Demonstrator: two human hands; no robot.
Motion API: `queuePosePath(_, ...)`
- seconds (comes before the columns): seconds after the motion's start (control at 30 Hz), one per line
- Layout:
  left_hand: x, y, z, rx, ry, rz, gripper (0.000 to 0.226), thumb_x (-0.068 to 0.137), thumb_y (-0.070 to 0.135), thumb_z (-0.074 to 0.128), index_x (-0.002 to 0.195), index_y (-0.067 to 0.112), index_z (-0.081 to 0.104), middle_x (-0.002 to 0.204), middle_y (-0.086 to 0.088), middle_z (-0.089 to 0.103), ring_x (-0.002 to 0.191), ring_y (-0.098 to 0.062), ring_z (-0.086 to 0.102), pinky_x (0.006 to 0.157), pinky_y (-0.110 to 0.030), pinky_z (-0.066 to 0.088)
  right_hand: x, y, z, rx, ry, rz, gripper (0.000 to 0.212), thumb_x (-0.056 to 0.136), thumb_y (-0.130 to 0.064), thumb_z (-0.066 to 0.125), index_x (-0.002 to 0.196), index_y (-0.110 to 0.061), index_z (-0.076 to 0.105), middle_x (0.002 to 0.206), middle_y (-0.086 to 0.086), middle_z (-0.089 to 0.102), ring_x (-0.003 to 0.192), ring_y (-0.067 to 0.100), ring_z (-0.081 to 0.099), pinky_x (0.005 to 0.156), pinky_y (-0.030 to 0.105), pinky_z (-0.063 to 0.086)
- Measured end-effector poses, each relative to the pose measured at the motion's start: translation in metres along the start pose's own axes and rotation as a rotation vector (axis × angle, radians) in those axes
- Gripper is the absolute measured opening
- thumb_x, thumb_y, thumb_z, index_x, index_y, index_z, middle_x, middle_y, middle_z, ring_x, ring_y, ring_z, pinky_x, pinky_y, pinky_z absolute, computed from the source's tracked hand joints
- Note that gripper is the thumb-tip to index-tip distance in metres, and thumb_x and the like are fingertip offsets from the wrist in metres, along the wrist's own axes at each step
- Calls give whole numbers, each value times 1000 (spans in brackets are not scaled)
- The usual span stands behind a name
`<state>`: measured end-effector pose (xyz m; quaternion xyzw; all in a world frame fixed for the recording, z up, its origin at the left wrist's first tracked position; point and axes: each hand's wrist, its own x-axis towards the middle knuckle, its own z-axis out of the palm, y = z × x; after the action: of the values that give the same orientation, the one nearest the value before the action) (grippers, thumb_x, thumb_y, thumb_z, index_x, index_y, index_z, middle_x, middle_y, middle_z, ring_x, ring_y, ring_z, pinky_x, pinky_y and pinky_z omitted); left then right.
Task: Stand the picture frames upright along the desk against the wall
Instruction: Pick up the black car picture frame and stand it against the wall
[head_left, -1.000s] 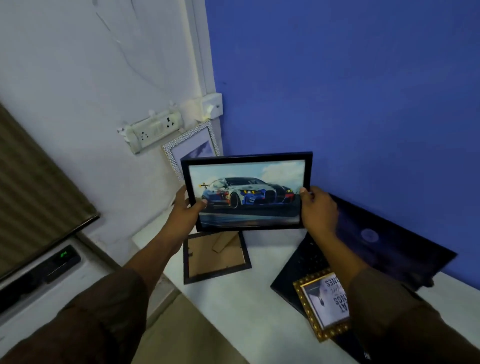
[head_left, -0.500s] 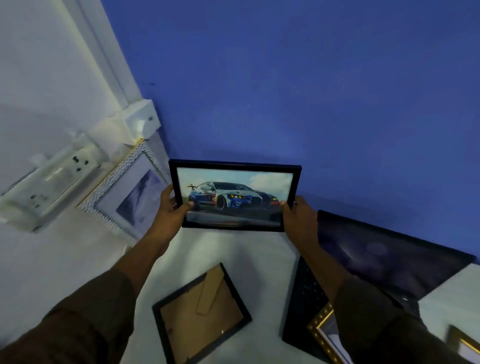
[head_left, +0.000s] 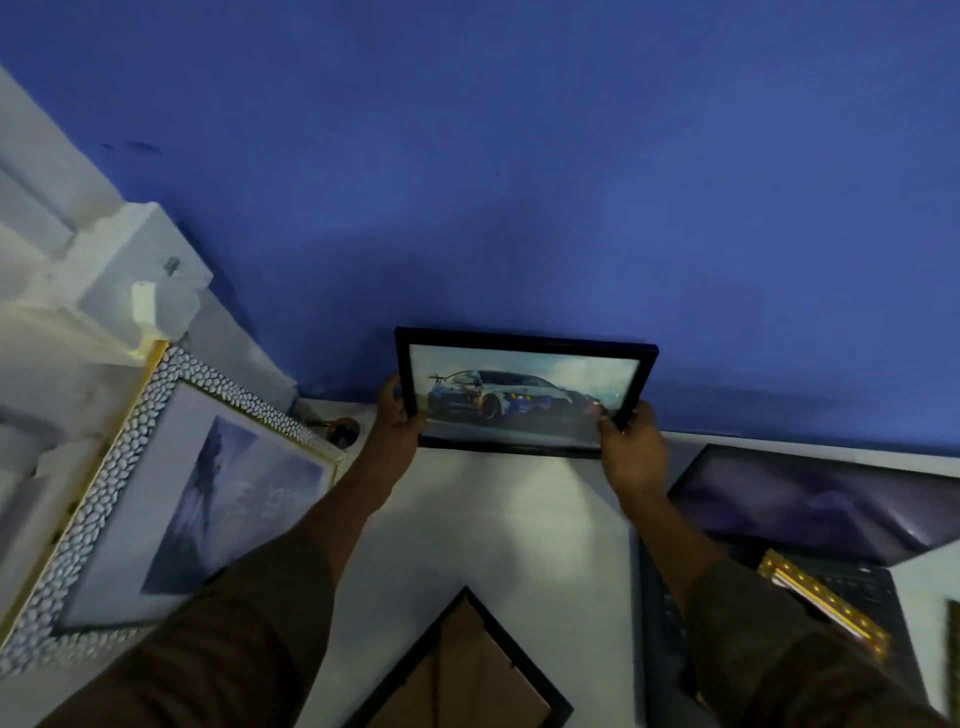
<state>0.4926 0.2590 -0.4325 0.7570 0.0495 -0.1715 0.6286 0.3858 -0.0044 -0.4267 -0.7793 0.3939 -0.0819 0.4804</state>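
A black-framed car picture (head_left: 524, 395) is upright at the back of the white desk (head_left: 519, 525), its top edge against the blue wall (head_left: 519, 182). My left hand (head_left: 397, 421) grips its left side and my right hand (head_left: 631, 447) grips its lower right corner. A silver pebble-edged frame (head_left: 171, 499) leans against the white wall at left. Face down near the front lies a black frame with a brown back (head_left: 467, 670). A gold frame (head_left: 826, 603) rests on the laptop at right.
An open laptop (head_left: 831, 504) sits at right by the blue wall. A white switch box (head_left: 140, 275) juts from the left wall above the silver frame. A cable hole (head_left: 343, 431) is in the desk's back corner.
Both hands carried the car picture forward and down to the back of the desk, against the blue wall. My head moved closer to the wall.
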Motion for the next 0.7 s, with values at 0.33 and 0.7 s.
queuePosePath(0.33, 26, -14, 4, -60, -61, -40, 77, 90, -19, 53, 149, 21, 24, 128, 9, 54, 111, -6, 58, 85, -32, 55, 21, 9, 16, 39, 81, 49, 39, 93, -34, 67, 126, -20, 52, 120, 8, 68, 110, 29, 65, 94, 43, 53)
queuePosePath(0.7, -2, -7, 17, -12, 81, -122, 80, 97, 4, 55, 159, 16, 7, 147, 1, 33, 132, -16, 39, 103, -28, 35, -5, 16, 19, -40, 4, 255, 68, 97, -29, 62, 153, -5, 32, 147, 23, 51, 133, 44, 50, 105, 44, 42)
